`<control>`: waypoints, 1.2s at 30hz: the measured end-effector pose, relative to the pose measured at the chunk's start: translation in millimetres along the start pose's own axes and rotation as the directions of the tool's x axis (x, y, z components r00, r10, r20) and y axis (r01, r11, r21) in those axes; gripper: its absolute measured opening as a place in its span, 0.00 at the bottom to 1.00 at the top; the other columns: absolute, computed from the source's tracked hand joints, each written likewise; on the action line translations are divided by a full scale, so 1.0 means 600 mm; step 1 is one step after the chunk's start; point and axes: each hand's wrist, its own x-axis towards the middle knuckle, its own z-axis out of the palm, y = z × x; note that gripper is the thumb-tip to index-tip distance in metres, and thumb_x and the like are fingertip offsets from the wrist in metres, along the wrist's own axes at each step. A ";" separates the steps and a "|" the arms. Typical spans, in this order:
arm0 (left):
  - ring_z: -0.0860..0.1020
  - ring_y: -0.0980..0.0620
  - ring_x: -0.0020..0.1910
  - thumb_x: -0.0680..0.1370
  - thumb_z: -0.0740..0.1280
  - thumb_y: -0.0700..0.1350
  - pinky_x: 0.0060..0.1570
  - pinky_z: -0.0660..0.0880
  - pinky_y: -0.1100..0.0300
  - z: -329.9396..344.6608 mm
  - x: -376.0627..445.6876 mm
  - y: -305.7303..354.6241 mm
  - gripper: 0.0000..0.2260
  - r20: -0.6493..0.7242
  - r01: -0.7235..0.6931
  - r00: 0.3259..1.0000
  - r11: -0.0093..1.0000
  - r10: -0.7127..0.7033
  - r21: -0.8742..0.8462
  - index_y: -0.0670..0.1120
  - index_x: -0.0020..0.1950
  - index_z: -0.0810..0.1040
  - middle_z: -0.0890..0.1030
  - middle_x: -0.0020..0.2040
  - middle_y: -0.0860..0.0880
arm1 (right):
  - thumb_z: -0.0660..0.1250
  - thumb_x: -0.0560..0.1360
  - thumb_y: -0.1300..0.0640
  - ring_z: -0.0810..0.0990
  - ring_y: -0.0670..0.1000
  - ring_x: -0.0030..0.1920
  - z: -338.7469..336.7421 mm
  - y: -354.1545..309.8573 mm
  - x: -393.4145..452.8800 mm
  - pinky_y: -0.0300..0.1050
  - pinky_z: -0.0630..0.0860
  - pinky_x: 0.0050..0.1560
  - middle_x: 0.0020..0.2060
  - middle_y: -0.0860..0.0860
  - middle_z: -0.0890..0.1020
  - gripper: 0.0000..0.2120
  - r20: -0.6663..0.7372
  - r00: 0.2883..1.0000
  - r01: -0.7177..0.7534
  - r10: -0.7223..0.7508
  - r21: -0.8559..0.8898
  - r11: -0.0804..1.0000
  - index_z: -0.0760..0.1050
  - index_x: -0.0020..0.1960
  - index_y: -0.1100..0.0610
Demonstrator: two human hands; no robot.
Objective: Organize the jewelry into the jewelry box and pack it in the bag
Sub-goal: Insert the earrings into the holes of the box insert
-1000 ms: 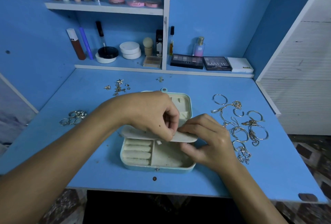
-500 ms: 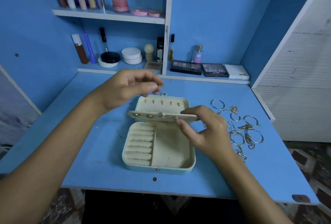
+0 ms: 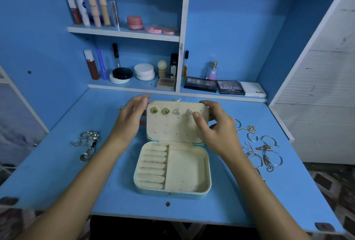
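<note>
Open jewelry box [image 3: 172, 170] sat mid blue counter [image 3: 57, 172], four earrings [image 3: 166, 111] pinned across its raised flap [image 3: 176, 124], right hand [image 3: 217, 128] grip pinching that flap's edge, left hand [image 3: 130, 118] relaxed, fingers straight beside it, rings [image 3: 86, 141] left, bracelets [image 3: 263, 151] right.

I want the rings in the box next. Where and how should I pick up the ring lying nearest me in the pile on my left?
Judging by its pose, take the nearest ring by its band, from above, thumb and forefinger pinching opposite sides. It lies slightly apart from the ring pile on the desk, so fingers should fit around it without disturbing the others.
</note>
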 end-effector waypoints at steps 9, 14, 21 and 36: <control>0.75 0.68 0.56 0.80 0.67 0.52 0.52 0.70 0.74 0.013 -0.015 -0.038 0.14 0.018 -0.047 0.999 0.961 0.043 0.273 0.56 0.65 0.74 0.78 0.60 0.60 | 0.56 0.82 0.59 0.72 0.44 0.52 0.005 0.011 0.031 0.37 0.67 0.55 0.60 0.50 0.79 0.17 0.067 0.981 -0.170 0.182 -0.158 0.973 0.76 0.67 0.54; 0.75 0.63 0.61 0.74 0.65 0.57 0.63 0.72 0.59 0.011 -0.016 -0.051 0.22 0.023 -0.065 0.998 0.925 0.061 0.374 0.53 0.67 0.75 0.76 0.62 0.58 | 0.58 0.81 0.59 0.73 0.47 0.53 0.014 0.027 0.039 0.38 0.65 0.54 0.57 0.51 0.78 0.16 0.091 0.963 -0.230 0.253 -0.205 0.951 0.79 0.64 0.54; 0.75 0.63 0.59 0.78 0.67 0.39 0.63 0.74 0.57 0.010 -0.011 -0.055 0.20 0.015 -0.044 0.999 0.905 0.042 0.423 0.50 0.69 0.75 0.77 0.61 0.56 | 0.61 0.80 0.58 0.75 0.49 0.52 0.027 0.043 0.038 0.37 0.65 0.52 0.54 0.50 0.77 0.14 0.066 0.959 -0.256 0.276 -0.221 0.941 0.80 0.63 0.54; 0.76 0.65 0.56 0.77 0.66 0.38 0.58 0.74 0.64 0.012 -0.013 -0.057 0.18 -0.011 -0.056 0.998 0.922 0.065 0.383 0.51 0.66 0.78 0.78 0.58 0.60 | 0.63 0.78 0.60 0.76 0.45 0.43 0.037 0.034 0.108 0.34 0.68 0.41 0.51 0.49 0.81 0.12 0.117 0.990 -0.038 0.078 -0.308 0.951 0.83 0.56 0.53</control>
